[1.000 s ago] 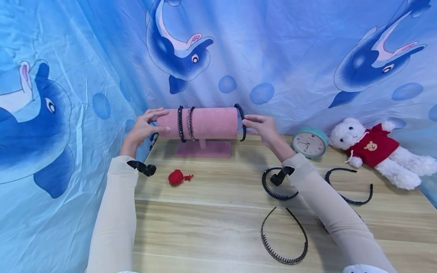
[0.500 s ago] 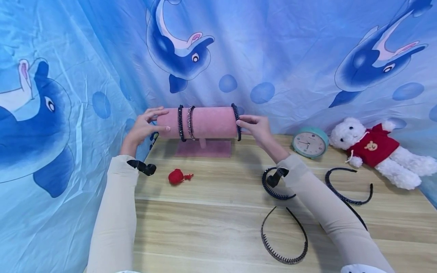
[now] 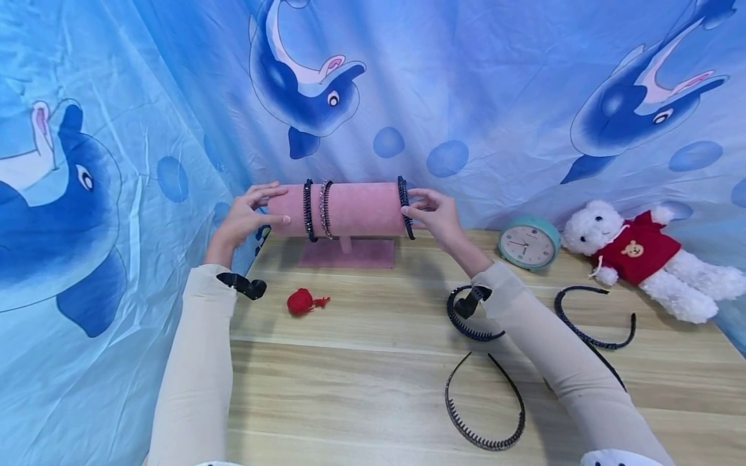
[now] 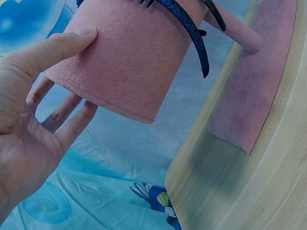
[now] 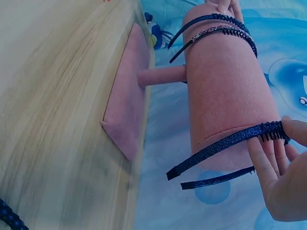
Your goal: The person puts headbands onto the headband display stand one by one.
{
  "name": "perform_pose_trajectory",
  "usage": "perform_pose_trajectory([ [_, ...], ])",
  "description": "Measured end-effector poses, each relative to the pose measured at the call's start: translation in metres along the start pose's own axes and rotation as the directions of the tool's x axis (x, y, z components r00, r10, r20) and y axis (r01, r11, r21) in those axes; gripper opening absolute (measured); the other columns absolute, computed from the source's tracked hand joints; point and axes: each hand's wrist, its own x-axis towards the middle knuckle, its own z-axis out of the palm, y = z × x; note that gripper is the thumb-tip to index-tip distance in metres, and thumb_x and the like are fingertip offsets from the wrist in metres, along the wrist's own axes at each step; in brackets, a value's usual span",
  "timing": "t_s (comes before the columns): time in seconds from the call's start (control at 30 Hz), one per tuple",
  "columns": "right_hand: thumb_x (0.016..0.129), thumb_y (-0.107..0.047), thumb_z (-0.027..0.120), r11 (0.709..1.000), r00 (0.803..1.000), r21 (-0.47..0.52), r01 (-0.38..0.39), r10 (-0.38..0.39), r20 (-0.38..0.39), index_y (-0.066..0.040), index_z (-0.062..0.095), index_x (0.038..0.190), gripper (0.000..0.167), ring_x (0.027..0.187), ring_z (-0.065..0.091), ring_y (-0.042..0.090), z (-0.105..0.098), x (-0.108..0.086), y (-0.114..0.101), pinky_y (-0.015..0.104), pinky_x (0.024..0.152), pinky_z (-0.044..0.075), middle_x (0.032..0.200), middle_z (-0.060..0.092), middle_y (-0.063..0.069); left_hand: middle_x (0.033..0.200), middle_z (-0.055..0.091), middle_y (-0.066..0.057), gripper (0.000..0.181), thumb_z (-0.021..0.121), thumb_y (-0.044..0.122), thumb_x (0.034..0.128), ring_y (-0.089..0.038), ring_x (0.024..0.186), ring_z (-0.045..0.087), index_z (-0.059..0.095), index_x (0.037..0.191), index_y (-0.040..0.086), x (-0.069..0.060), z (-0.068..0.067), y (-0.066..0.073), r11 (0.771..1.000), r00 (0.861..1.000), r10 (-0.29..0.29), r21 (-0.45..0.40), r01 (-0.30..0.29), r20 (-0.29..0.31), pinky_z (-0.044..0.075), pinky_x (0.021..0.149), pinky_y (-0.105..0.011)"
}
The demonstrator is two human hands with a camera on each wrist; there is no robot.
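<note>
A pink headband stand (image 3: pixel 367 208) with a padded roll on a flat base stands at the back of the table. My left hand (image 3: pixel 240 217) grips the roll's left end, thumb in front and fingers at the far side and end, as the left wrist view shows. Two headbands hang on the roll: a black one (image 3: pixel 308 211) and a sparkly silver one (image 3: pixel 324 210). At the right end my right hand (image 3: pixel 436 217) pinches a dark blue toothed headband (image 5: pixel 225 143) between thumb and fingers. In the right wrist view its two ends straddle the roll's end.
Several more headbands lie at the right, such as a thin dark one (image 3: pixel 486 443) in front. A red yarn ball (image 3: pixel 300 302) lies left of centre. A green clock (image 3: pixel 529 243) and a white teddy bear (image 3: pixel 635 252) sit back right, before a blue curtain (image 3: pixel 489 77).
My right hand has brought the dark blue headband leftward, from just beyond the roll's right end onto its edge. Lately it has barely shifted. My left hand has stayed on the roll.
</note>
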Motion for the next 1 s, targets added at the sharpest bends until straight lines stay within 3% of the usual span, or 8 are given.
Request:
perform_pose_trajectory([
  [0.23,0.09,-0.008,0.077,0.994,0.999,-0.099,0.054,-0.054,0.01,-0.001,0.066,0.132,0.044,0.079,0.067,0.009,0.0,0.0,0.0,0.041,0.079,0.063,0.087,0.067,-0.001,0.167,0.031,0.005,0.073,0.086,0.018,0.083,-0.03,0.143,0.037,0.055,0.148,0.02,0.002,-0.001,-0.005,1.0,1.0,0.014,0.001,-0.014,-0.007,0.033,0.117,-0.058],
  [0.5,0.089,-0.011,0.079,0.97,0.994,-0.216,0.113,-0.112,0.017,-0.005,0.069,0.13,0.042,0.076,0.067,0.013,0.003,-0.004,-0.003,0.028,0.069,0.062,0.091,0.071,0.017,0.167,0.031,0.003,0.073,0.085,0.016,0.0834,-0.03,0.143,0.037,0.054,0.149,0.019,0.004,0.0,-0.007,1.0,1.0,0.012,-0.001,-0.012,-0.005,0.033,0.117,-0.057],
  [0.7,0.089,-0.009,0.079,0.968,0.993,-0.225,0.115,-0.108,0.042,-0.002,0.067,0.131,0.045,0.074,0.067,0.011,0.001,-0.002,-0.006,0.034,0.072,0.062,0.098,0.072,0.024,0.166,0.031,0.004,0.073,0.086,0.016,0.0829,-0.03,0.142,0.039,0.054,0.149,0.02,0.003,0.0,-0.006,1.0,1.0,0.012,-0.002,-0.012,-0.007,0.034,0.117,-0.056],
  [0.93,0.087,-0.01,0.08,0.969,0.993,-0.241,0.061,-0.034,0.113,-0.004,0.066,0.133,0.048,0.079,0.068,0.007,-0.009,0.008,-0.012,0.035,0.078,0.062,0.096,0.073,0.009,0.167,0.031,0.005,0.073,0.086,0.019,0.0828,-0.03,0.142,0.038,0.054,0.149,0.021,0.001,0.0,-0.003,1.0,1.0,0.017,-0.001,-0.017,0.0,0.034,0.117,-0.057],
  [1.0,0.087,-0.009,0.08,0.971,0.991,-0.234,0.057,-0.027,0.131,-0.004,0.066,0.133,0.048,0.082,0.069,0.008,-0.012,0.012,-0.014,0.036,0.083,0.062,0.099,0.073,0.01,0.167,0.031,0.005,0.073,0.086,0.02,0.0827,-0.03,0.142,0.038,0.055,0.148,0.022,0.001,0.0,-0.004,1.0,1.0,0.017,0.003,-0.017,0.001,0.034,0.117,-0.058],
])
